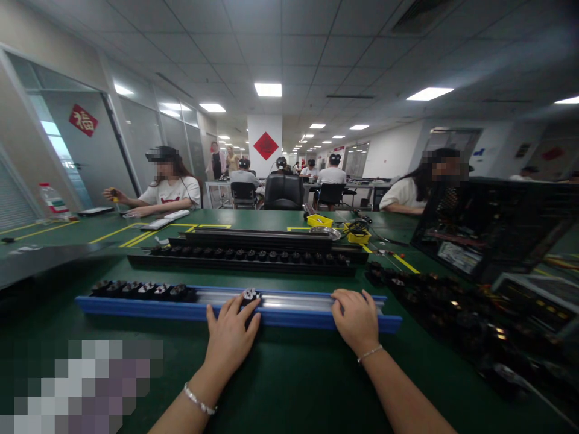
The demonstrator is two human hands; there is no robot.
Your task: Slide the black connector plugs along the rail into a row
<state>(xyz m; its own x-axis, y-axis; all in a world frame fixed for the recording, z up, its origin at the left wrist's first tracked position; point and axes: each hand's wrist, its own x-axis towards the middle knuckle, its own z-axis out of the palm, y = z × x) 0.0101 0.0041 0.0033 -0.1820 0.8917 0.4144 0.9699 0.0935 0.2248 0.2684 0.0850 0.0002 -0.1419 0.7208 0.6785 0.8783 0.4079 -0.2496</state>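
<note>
Lying across the green table in front of me is a blue rail [289,317] with a silvery inner channel. Several black socket modules [147,289] sit in a row at its left end. A single socket module [250,294] is apart from them near the rail's middle. My left hand [233,328] has its index and middle fingers at either side of this module, with the other fingers spread over the near wall. Near the right end, my right hand [357,319] is curled over the rail, thumb on the near side; its fingertips are partly hidden.
Behind the rail stands a black rail [244,263] filled with similar modules. A pile of black modules [452,307] lies at right, beside an open computer case [479,229]. Yellow trays [320,221] stand farther back. Co-workers sit across the table at left and right.
</note>
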